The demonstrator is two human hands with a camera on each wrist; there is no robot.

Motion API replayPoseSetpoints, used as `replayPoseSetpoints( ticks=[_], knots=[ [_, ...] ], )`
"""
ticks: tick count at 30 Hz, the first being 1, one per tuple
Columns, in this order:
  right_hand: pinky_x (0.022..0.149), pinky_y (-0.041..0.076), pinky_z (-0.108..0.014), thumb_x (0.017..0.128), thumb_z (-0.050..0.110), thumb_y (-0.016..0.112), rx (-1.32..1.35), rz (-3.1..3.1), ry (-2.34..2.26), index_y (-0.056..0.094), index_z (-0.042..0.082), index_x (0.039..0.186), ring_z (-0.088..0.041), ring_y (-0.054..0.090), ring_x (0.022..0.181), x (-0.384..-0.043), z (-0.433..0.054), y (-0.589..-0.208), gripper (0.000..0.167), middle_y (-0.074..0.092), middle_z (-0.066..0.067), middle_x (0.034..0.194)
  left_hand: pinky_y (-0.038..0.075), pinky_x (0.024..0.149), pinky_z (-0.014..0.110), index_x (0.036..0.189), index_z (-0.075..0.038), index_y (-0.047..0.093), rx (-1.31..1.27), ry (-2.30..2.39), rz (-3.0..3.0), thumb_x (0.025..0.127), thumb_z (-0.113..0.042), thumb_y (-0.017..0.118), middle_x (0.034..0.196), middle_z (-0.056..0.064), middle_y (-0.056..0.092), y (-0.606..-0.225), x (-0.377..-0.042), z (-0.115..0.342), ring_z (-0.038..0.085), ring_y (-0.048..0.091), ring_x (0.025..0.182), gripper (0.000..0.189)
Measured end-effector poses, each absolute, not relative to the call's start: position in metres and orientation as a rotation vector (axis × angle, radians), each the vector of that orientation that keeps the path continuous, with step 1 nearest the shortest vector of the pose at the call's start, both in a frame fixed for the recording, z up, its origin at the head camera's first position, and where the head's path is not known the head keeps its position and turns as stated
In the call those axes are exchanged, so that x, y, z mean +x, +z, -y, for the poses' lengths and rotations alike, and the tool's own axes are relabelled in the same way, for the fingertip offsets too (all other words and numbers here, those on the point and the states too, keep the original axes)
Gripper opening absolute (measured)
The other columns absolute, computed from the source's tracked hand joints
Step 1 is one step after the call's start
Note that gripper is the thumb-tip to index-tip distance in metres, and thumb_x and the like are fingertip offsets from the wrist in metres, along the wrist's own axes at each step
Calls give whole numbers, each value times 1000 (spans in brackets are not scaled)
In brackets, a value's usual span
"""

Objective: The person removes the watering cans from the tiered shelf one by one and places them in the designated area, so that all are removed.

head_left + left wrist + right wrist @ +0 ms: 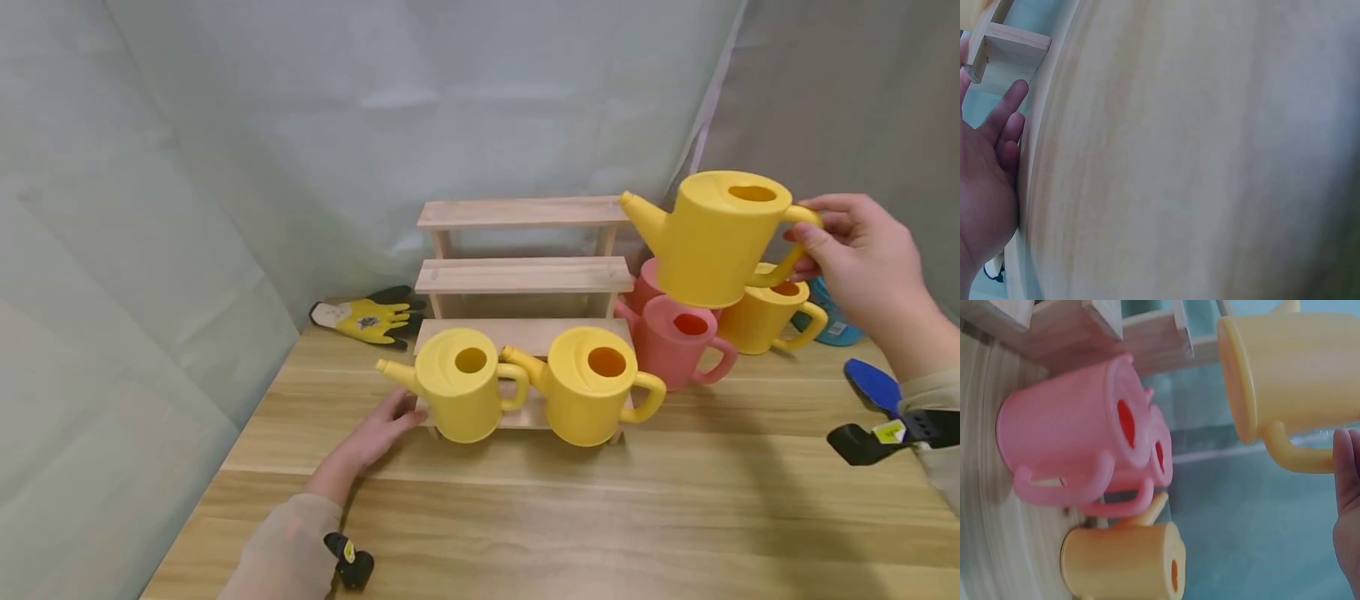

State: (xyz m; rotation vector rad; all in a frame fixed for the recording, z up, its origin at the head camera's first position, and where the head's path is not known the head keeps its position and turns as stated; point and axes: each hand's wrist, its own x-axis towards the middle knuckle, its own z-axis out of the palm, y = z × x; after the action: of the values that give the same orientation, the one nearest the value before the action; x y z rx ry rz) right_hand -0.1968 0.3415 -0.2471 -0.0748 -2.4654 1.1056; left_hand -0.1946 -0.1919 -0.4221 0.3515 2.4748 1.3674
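Yellow can (708, 246) aloft at right, above the pink cans (667, 358), spout left, roughly level.
Right grip (862, 246) pinches the can's handle (1297, 462), fingers and thumb closed about it; body untouched, clear of the counter (525, 525). Left grip (382, 433) low at left, against the near shelf's (532, 414) left end; some fingers loosely extended, whether it pinches the wood cannot be told. Two more yellow cans stand on that shelf: left can (459, 404), right can (583, 404). Judged thin plastic: light if unfilled, fairly stiff, smooth enough to slip, unlikely to break. Contents not visible. Best hold: the handle, well wrapped, since weight sits to one side and the can could tip spout-down.
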Motion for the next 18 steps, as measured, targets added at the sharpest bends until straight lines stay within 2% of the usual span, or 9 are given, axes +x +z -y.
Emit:
replayPoseSetpoints(
  ticks=[4, 11, 18],
  knots=[
    [55, 47, -9, 96, 24, 46, -122, 2420, 1101, 47, 17, 130, 2, 56, 61, -190, -353, -253, 35, 51, 18, 94, 22, 106, 57, 148, -14, 25, 341, 1375, -2473, 94, -30, 55, 146, 24, 29, -418, -193, 191, 42, 30, 132, 63],
    [53, 46, -9, 99, 23, 41, -180, 2396, 1014, 42, 14, 136, -2, 51, 64, -181, -370, -270, 38, 47, 15, 93, 21, 106, 58, 148, -14, 25, 334, 1390, -2464, 94, -29, 55, 147, 24, 28, -420, -191, 191, 42, 29, 132, 64],
    [55, 45, -6, 97, 14, 42, -70, 2247, 1154, 48, 24, 122, 5, 51, 68, -175, -391, -296, 27, 48, 12, 92, 22, 105, 58, 149, -14, 24, 322, 1375, -2470, 94, -30, 55, 147, 24, 28, -424, -194, 193, 42, 29, 132, 65]
  ],
)
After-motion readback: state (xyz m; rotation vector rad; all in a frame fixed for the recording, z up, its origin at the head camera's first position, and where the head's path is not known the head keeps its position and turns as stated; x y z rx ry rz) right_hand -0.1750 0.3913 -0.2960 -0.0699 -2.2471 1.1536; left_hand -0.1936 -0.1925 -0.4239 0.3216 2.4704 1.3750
